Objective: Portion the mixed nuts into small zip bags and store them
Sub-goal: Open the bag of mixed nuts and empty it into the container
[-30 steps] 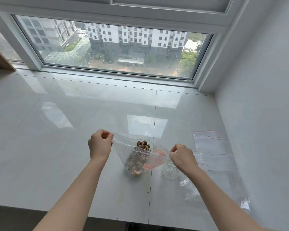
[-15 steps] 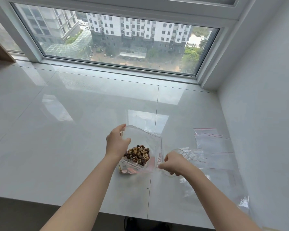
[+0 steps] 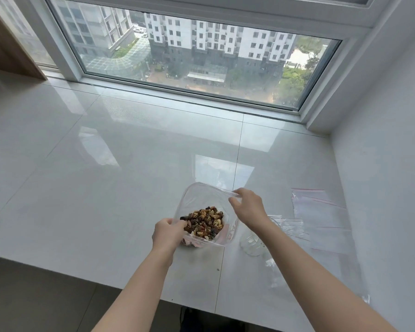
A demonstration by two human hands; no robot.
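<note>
Two hands' grip holds the nut bag (image 3: 203, 207) between.

Two bare arms, no sleeves

The left hand (image 3: 168, 233) and the right hand (image 3: 248, 207) have nothing on them: no gloves, no rings, no watch. Both arms are bare right down to the picture's edge.

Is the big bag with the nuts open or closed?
Open. The big bag's mouth is spread wide, held by the left hand and right hand, with the nuts showing inside.
</note>
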